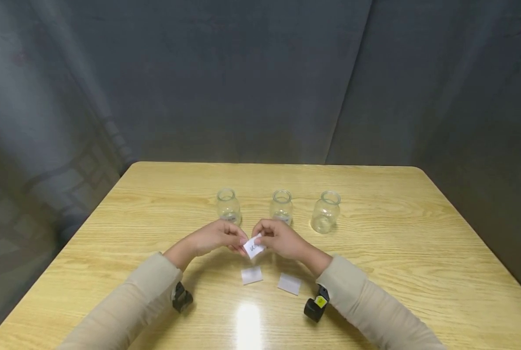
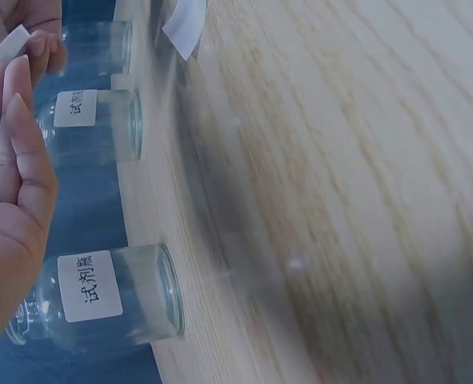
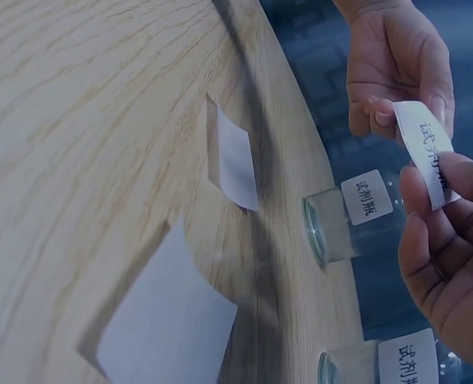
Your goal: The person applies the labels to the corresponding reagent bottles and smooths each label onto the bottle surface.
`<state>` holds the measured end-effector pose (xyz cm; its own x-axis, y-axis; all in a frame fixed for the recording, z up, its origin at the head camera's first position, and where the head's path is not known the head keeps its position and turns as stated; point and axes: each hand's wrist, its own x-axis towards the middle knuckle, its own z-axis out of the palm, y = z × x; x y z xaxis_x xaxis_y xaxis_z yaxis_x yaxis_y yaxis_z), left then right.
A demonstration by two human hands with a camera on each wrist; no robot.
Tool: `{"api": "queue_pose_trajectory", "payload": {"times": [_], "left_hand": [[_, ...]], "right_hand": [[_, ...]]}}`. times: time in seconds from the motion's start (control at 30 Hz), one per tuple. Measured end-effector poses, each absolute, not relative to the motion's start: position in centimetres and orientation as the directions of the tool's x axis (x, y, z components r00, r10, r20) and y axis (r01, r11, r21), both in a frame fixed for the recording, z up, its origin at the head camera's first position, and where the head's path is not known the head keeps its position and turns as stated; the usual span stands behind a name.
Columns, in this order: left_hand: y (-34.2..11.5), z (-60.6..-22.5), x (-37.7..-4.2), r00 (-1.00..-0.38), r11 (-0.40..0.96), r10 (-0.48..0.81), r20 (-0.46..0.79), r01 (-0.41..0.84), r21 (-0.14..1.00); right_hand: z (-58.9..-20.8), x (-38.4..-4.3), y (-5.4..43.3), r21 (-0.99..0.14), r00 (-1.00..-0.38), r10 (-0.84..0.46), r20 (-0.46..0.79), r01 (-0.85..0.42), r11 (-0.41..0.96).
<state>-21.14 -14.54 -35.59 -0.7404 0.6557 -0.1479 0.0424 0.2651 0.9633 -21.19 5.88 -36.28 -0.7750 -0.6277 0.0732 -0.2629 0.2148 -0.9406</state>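
A small white label with handwritten characters (image 1: pixel 254 246) is held above the table between both hands. The left hand (image 1: pixel 220 236) pinches its left edge with fingertips and thumb. Thumb and fingers of the right hand (image 1: pixel 282 238) grip the opposite side, and in the right wrist view the label (image 3: pixel 425 148) bows slightly. Behind the hands stand three open glass jars in a row. The left jar (image 2: pixel 144 296) and the middle jar (image 2: pixel 116 132) each carry a similar label on the side. On the right jar (image 1: pixel 325 214) no label shows.
Two white paper pieces lie on the wooden table (image 1: pixel 396 243) in front of the hands: a left piece (image 1: pixel 251 275) and a right piece (image 1: pixel 289 284), their edges curling up. A dark grey curtain (image 1: pixel 242 82) hangs behind the table.
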Motion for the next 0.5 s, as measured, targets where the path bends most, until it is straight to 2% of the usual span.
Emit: {"api": "queue_pose_trajectory", "payload": {"times": [0.5], "left_hand": [[-13.4, -35.9, -21.8, -0.665, 0.248, 0.734, -0.135, 0.078, 0.966]], "right_hand": [[-36.4, -21.0, 7.3, -0.940, -0.756, -0.650, 0.073, -0.270, 0.209]]}}
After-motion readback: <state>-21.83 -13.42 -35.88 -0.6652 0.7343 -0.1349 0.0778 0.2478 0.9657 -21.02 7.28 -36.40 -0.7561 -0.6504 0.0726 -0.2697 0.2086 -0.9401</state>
